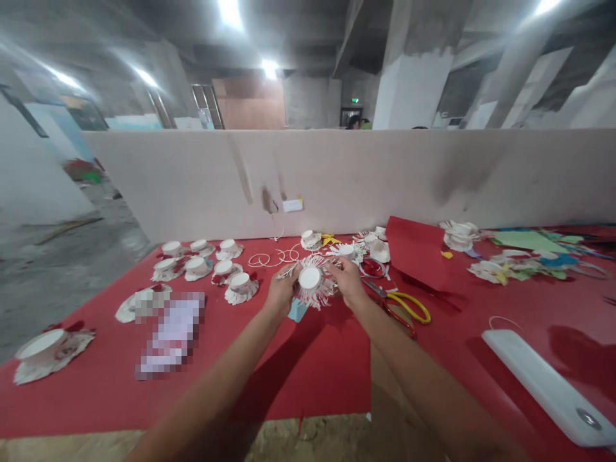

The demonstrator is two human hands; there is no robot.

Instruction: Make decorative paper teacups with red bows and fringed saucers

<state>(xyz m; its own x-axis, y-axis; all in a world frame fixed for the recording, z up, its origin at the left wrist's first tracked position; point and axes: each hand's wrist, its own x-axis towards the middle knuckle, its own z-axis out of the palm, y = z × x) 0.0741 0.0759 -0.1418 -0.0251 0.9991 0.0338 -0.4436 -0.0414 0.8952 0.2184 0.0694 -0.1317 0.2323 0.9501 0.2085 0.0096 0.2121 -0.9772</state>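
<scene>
Both my hands hold a white paper cup (310, 280) above the red table cover (298, 372). The cup's side is cut into thin strips that fan out around its round base, which faces me. My left hand (280, 293) pinches the fringe on the cup's left side. My right hand (347, 280) grips the fringe on its right side. A small light blue piece (297, 310) lies on the cover just below the cup.
Several cut paper cups (206, 266) sit upside down at the left, one more (48, 350) at the far left. Yellow-handled scissors (408, 307) lie right of my hands. A red paper sheet (418, 250), a white flat device (548, 385) and coloured paper scraps (529, 256) fill the right. A pale partition (385, 173) stands behind.
</scene>
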